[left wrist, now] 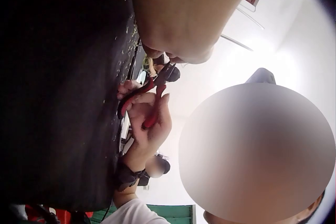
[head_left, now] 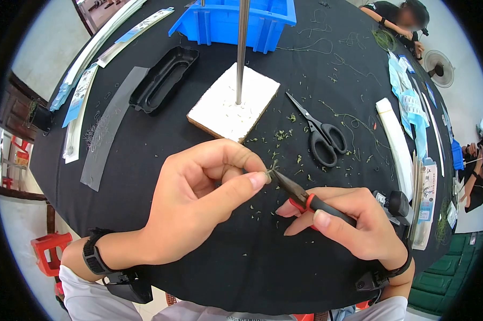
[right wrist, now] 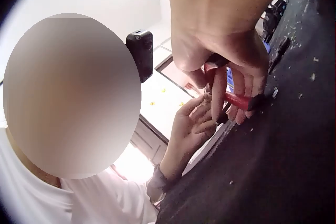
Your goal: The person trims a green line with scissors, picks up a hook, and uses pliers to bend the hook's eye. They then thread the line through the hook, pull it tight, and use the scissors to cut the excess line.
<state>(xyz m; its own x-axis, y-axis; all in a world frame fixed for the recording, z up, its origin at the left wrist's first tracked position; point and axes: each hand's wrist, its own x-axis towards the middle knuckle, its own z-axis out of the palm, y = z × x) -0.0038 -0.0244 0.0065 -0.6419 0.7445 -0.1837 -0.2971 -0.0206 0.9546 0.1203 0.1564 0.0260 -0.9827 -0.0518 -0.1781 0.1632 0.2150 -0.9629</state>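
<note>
In the head view my left hand [head_left: 198, 198] pinches a small greenish, thread-like piece [head_left: 272, 168] between thumb and index finger. My right hand [head_left: 354, 219] grips pliers [head_left: 292, 188] with red and black handles, their dark tips touching or very close to that piece. The left wrist view shows the pliers [left wrist: 164, 77] in the right hand [left wrist: 149, 116], below the left hand [left wrist: 178, 45]. From the right wrist, the red handle [right wrist: 239, 100] shows among the right hand's fingers, and the left hand [right wrist: 191, 129] is beyond. What the piece is exactly, I cannot tell.
Black scissors [head_left: 324, 138] lie behind the pliers among green scraps. Farther back are a white block [head_left: 220, 101] with a metal rod [head_left: 242, 53], a black tray [head_left: 164, 80] and a blue bin [head_left: 230, 27]. A grey strip [head_left: 110, 134] lies left, long packets [head_left: 424, 203] right.
</note>
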